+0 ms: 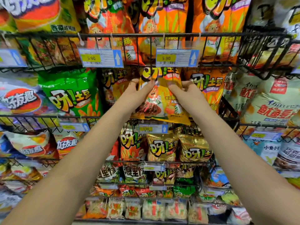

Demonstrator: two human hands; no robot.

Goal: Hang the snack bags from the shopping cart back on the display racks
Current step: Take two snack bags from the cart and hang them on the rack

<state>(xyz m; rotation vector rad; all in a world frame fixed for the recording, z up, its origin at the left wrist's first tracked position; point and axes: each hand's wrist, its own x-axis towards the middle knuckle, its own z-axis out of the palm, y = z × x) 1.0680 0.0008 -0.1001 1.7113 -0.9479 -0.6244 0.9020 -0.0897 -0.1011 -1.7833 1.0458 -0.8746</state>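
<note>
A yellow snack bag [159,101] with a cartoon figure and green-yellow lettering is held up against the wire display rack [146,35], just under the middle price tags. My left hand [138,90] pinches the bag's upper left part. My right hand [183,90] grips its upper right part. The bag's top edge reaches up behind the rack's lower wire, between an orange bag on the left and another on the right. The shopping cart is out of view.
Wire racks full of hanging snack bags fill the whole view: a green bag [71,93] at left, pale bags [266,101] at right, gold bags [162,146] below. Price tags [177,57] reading 5.90 hang on the upper wire.
</note>
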